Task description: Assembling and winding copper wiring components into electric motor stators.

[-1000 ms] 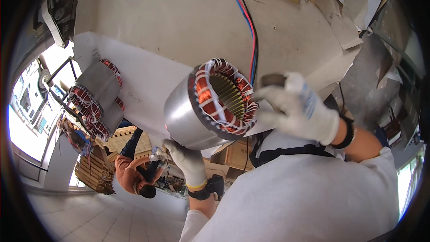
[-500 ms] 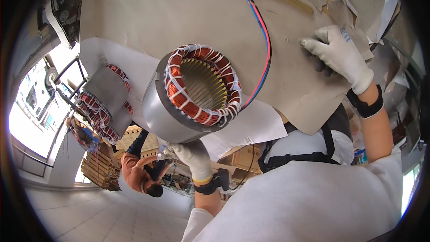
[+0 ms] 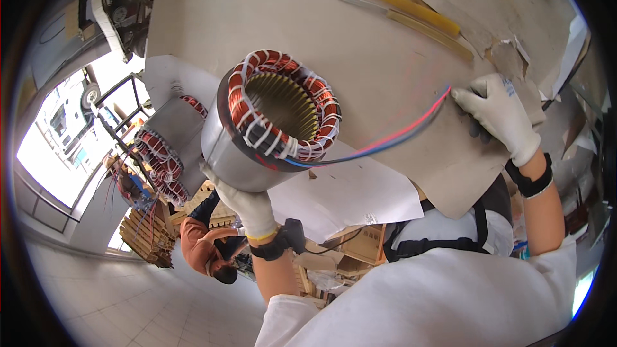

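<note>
A motor stator [image 3: 239, 166], a grey metal cylinder with white-laced copper windings, stands tilted on the brown cardboard-like sheet. Its open bore points up toward me. My left hand [image 3: 247, 207], in a white glove, grips the near lower side of its shell; some of its fingers are hidden. Red, blue and black lead wires [image 3: 392, 142] run rightward from the winding, blurred by motion. Their ends come right up to the fingertips of my gloved right hand [image 3: 498, 112]. That hand's thumb and forefinger are pinched together; whether they hold the wires I cannot make out.
A second stator [image 3: 173, 144] lies to the left on white paper [image 3: 360, 196]. A knife [image 3: 360, 1] and yellow strips [image 3: 411, 9] lie at the far right of the brown sheet [image 3: 257, 13]. Beyond the left edge, a co-worker [image 3: 204, 244] bends near wooden pallets [image 3: 146, 238].
The stator has turned under my left hand, swinging its lead wires from pointing away to pointing right, up to my right hand. The whole view has shifted slightly.
</note>
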{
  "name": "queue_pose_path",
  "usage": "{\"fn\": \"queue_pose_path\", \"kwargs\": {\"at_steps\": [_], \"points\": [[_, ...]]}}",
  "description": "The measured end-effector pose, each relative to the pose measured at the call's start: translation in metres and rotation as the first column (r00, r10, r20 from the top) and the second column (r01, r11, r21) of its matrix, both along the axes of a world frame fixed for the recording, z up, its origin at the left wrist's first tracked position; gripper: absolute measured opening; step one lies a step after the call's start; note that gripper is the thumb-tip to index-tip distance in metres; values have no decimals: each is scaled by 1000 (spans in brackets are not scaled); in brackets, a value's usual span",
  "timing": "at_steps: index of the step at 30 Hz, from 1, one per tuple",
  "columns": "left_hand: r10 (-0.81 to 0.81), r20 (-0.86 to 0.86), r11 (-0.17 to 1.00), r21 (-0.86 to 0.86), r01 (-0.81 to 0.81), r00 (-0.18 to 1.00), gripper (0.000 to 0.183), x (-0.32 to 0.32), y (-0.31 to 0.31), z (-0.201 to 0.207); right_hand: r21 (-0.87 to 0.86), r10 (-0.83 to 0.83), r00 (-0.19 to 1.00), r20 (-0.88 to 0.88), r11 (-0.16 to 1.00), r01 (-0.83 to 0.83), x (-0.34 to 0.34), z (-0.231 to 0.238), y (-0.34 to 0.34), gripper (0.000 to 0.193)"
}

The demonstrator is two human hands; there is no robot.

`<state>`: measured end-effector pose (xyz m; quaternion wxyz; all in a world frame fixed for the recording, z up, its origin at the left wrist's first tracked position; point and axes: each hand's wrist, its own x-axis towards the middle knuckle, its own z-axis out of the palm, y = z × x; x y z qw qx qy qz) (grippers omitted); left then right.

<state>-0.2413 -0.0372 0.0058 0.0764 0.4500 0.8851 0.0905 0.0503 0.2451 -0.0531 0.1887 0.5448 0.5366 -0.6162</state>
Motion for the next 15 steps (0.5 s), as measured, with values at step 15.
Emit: {"fn": "queue_pose_path", "kwargs": {"at_steps": [15], "points": [[312,930,517,5,-856,193,43,-82,80,5,-10,46,998,50,999,-45,0,0,2,34]]}}
